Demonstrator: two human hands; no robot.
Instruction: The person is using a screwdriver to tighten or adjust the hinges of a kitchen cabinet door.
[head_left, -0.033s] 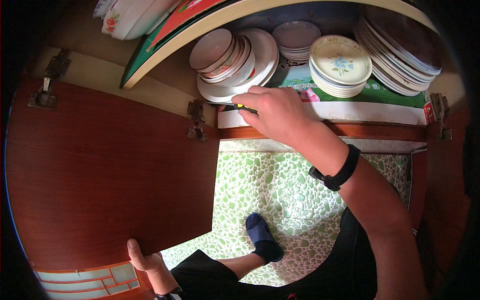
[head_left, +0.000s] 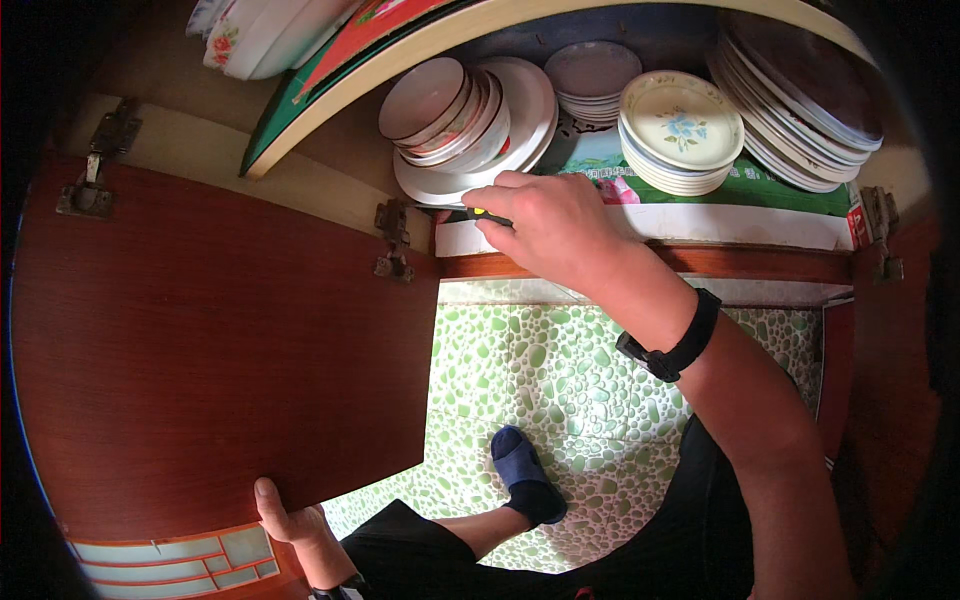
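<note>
My right hand (head_left: 555,222) reaches to the front of the cabinet shelf, its fingers closed round the black-and-yellow handle of a screwdriver (head_left: 488,214). The tool's thin shaft points left, toward the metal hinge (head_left: 393,240) on the door's inner corner; I cannot tell whether the tip touches it. My left hand (head_left: 295,522) grips the lower edge of the open reddish-brown cabinet door (head_left: 220,340), thumb on the panel and fingers hidden. A second hinge (head_left: 92,165) holds the door farther left. Just beyond the screwdriver lies a white plate (head_left: 440,186) carrying stacked bowls (head_left: 425,100).
Stacks of small plates (head_left: 595,72), flowered dishes (head_left: 683,125) and large plates (head_left: 790,120) fill the shelf. More bowls (head_left: 250,50) stand above a curved shelf edge (head_left: 380,52). Below are the green pebble-patterned floor (head_left: 590,370) and my slippered foot (head_left: 520,465).
</note>
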